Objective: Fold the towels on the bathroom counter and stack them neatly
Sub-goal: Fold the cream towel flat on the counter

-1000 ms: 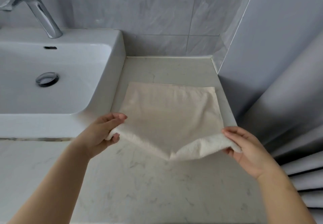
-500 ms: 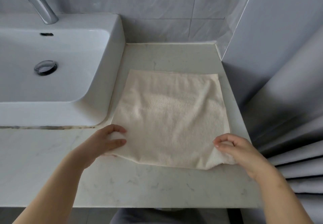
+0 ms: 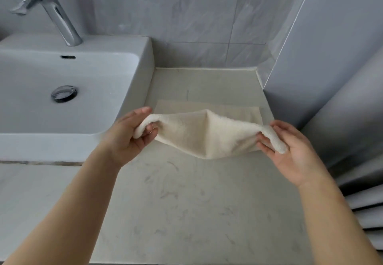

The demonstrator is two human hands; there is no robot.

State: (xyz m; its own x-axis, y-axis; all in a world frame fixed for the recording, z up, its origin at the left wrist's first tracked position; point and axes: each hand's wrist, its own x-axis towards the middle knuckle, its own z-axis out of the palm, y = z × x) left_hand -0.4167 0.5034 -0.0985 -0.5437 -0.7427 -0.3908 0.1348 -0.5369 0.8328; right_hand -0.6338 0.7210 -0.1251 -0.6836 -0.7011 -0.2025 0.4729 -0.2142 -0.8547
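Above counter (image 3: pixel 186 202), towel (image 3: pixel 207 134) aloft, left hand (image 3: pixel 128 138) and right hand (image 3: pixel 290 151) fingers (image 3: pixel 284 126) pinching its corners

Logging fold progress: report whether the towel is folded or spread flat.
The towel is mid-fold: left hand and right hand grip two corners raised off the counter, its far edge lying flat.

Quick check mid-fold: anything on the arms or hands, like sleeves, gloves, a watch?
Nothing worn shows. The left hand and right hand are bare, no gloves, and no watch or band at either wrist. The left forearm and right forearm are uncovered to the frame edge, no sleeve in view.
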